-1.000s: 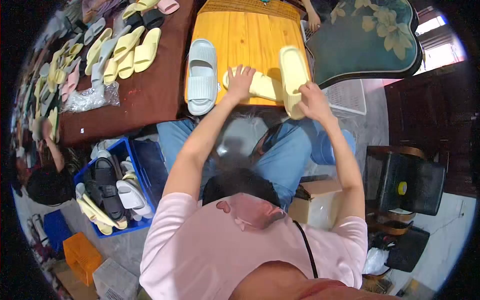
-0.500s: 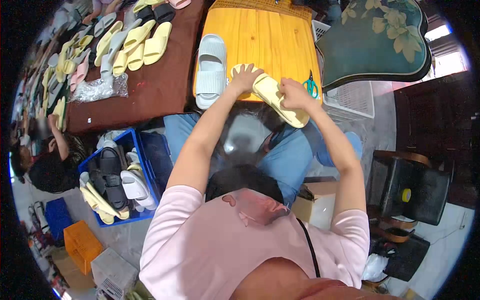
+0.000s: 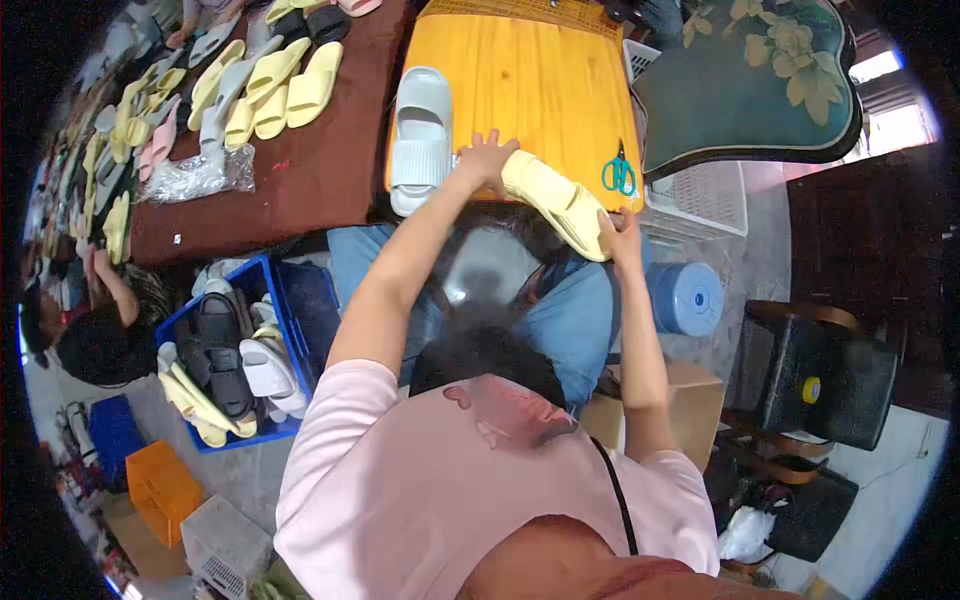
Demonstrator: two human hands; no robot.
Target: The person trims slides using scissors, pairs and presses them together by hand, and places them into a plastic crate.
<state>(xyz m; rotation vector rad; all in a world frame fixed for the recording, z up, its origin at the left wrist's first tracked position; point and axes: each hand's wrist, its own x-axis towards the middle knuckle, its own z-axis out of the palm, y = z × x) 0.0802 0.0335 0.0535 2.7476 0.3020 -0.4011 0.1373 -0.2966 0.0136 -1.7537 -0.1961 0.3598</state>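
A pale yellow slipper lies slantwise across the near edge of the yellow wooden table, its lower right end overhanging. My left hand holds its upper left end, fingers pointing away from me. At the overhanging end is my right hand, thumb against the slipper's side and a finger stretched apart from it; the other fingers are partly hidden. Left of my left hand lies a pair of light grey slippers, end to end. Teal-handled scissors rest at the table's right side.
The wooden table adjoins a brown-covered table with several slippers and a clear plastic wrap. A blue crate of slippers stands at lower left, near another person's arm. A blue stool is at right.
My right hand has slid from the middle of the yellow slipper to its lower right end, its closed fingers spreading. The left hand has shifted slightly, and the slipper has turned a little.
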